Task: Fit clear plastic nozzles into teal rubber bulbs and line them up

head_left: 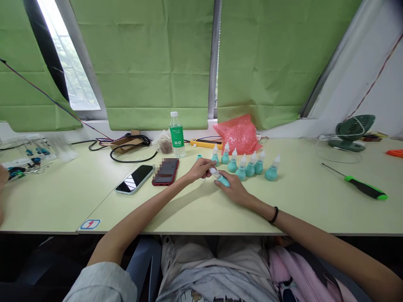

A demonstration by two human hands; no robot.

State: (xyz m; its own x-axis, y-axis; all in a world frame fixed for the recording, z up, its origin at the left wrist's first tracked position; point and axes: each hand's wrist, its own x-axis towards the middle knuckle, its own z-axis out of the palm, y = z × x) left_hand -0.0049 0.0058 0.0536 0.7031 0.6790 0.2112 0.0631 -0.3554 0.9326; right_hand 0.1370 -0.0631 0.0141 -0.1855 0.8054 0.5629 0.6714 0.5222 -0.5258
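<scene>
My right hand (235, 188) is wrapped round the teal bulb of a nasal aspirator (223, 180), held tilted above the table. The fingers of my left hand (201, 168) pinch its white tip at the upper left end. Just beyond my hands, several more teal aspirators with pale pointed tips stand upright, one of them (272, 171) a little apart on the right. Behind my left hand a small teal piece (199, 157) shows, and a clear part (203, 179) lies below the fingers, both partly hidden.
Left of my hands lie a red-cased phone (166, 172) and a pale-cased phone (134, 179). Behind are a water bottle (177, 136), red bubble wrap (238, 135) and cables (138, 147). A screwdriver (367, 187) and fan (351, 132) sit right. Another person's hand (3, 176) shows at far left.
</scene>
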